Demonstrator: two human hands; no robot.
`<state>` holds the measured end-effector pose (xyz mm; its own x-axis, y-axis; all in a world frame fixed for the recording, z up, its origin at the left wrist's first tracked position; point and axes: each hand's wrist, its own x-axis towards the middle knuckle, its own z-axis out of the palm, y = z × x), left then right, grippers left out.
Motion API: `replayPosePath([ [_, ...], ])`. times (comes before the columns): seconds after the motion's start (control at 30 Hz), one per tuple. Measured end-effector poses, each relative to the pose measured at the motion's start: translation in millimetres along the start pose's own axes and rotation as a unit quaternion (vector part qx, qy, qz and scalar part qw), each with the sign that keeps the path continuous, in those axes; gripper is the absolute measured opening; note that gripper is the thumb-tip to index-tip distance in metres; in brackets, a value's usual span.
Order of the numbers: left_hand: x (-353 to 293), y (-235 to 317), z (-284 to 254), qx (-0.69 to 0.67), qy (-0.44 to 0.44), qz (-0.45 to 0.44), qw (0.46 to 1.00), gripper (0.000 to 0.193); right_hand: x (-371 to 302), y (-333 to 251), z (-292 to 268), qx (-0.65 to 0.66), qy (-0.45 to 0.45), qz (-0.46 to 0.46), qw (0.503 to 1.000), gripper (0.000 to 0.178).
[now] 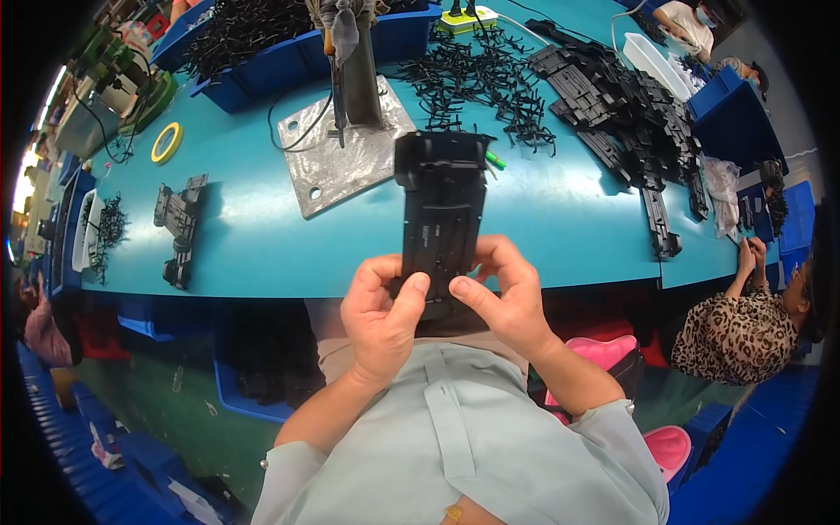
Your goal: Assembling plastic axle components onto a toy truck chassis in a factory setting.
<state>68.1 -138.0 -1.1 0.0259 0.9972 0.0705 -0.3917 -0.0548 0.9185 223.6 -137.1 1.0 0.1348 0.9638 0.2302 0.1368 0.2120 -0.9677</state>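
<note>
Teal counter [254, 249] fills the workshop foreground, similar black parts [623, 109] heaped toward its right edge. Above the middle of its near edge, the person's left hand [378, 317] and right hand [507, 302] grasp a long black plastic chassis-shaped part [442, 223], fingers curled around its lower end.

We see a loose, pale grey-green blouse [376, 442], its lightly creased cloth divided down the middle of the front by a stitched placket [450, 427] in the same colour, with a small gold-coloured pendant [454, 513] hanging at the neck opening. Its short left sleeve [293, 468] and right sleeve [604, 433] end around the elbows, where we notice small, round, pale, shiny buttons [629, 407] at the edges, and beyond the hem we make out beige trousers [333, 343]. Both forearms are bare, as are the left grip [385, 319] and right grip [509, 302], two ungloved hands with short thumbnails.
</note>
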Motion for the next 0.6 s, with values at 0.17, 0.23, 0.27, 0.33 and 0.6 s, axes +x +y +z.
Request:
replayPosePath([
  [0.17,-1.9,-0.4,1.0,-0.003,-0.036,-0.024,0.999,0.014,-0.1,-6.5,3.3,0.182,-0.081,0.134,0.971,0.018],
  [0.23,0.1,2.0,1.8,-0.012,-0.042,-0.033,0.998,0.014,-1.7,-7.4,4.0,0.223,-0.065,0.157,0.96,0.018],
  [0.27,0.8,3.8,2.4,-0.017,-0.051,-0.052,0.997,0.015,-2.7,-7.8,4.4,0.263,-0.049,0.179,0.947,0.018],
  [0.33,2.3,5.5,5.0,-0.022,-0.06,-0.069,0.996,0.016,-3.0,-9.2,7.5,0.27,-0.03,0.166,0.948,0.019],
  [0.6,-1.3,-7.2,-4.6,-0.033,-0.021,-0.029,0.999,0.012,-6.5,-2.8,16.3,0.188,0.002,0.068,0.98,0.023],
])
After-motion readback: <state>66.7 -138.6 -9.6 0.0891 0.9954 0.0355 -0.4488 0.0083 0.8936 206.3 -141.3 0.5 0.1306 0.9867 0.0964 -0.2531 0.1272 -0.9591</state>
